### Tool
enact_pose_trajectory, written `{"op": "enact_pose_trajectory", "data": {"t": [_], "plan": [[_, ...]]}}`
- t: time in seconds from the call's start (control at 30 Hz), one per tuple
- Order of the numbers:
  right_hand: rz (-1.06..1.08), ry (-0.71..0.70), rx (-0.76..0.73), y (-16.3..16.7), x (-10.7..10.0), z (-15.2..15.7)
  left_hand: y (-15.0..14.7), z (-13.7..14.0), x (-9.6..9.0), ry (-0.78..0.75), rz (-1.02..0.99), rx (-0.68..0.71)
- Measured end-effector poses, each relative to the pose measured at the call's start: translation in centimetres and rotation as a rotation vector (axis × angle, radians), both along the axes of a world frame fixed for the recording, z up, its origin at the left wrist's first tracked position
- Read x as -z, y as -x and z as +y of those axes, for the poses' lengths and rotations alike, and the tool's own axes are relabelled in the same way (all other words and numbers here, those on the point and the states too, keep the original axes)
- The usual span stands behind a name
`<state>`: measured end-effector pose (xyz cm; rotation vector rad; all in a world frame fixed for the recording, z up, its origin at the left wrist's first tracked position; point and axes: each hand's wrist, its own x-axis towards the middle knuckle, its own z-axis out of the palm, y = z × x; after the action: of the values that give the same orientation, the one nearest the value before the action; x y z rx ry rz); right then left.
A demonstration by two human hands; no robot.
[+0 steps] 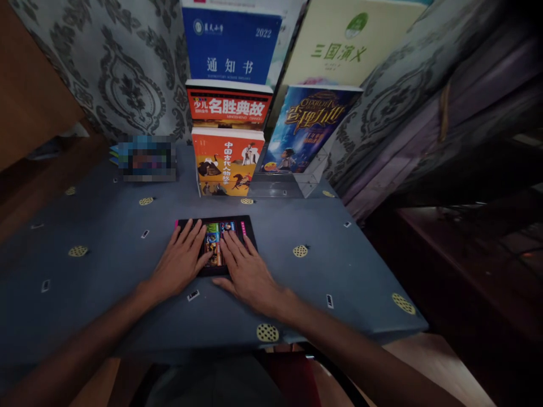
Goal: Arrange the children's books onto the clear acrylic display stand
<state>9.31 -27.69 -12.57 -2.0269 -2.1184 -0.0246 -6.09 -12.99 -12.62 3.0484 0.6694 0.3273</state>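
Note:
A thin black book (215,249) with a panel of small colourful pictures and pink marks lies flat on the blue-grey tablecloth. My left hand (183,253) rests palm down over its left side, fingers stretched out. Over the right and lower part lies my right hand (246,271), also flat, with its thumb spread out near the lower edge. Between the hands some of the pictured panels show; the rest of the cover is hidden under the fingers. Neither hand is gripping it.
A clear rack (311,183) behind the black book holds an orange book (231,161), a blue-purple book (307,130), a blue booklet (233,45) and several others. A blurred-out item (146,158) lies at back left. Patterned curtains (131,85) hang behind.

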Motion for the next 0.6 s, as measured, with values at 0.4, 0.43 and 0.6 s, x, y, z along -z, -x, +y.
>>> {"op": "enact_pose_trajectory", "data": {"t": [0.4,0.43,0.6], "plan": [[0.071,-0.003,0.102,-1.2,0.7,-3.7,0.0,-1.6,-0.4,-0.01,0.003,0.246],[0.07,-0.002,0.102,-1.2,0.7,-3.7,0.2,-1.8,-0.4,-0.012,0.01,0.284],[0.067,-0.009,0.111,-1.1,0.6,-3.7,2.1,-2.1,-0.5,-0.026,0.037,0.347]]}}
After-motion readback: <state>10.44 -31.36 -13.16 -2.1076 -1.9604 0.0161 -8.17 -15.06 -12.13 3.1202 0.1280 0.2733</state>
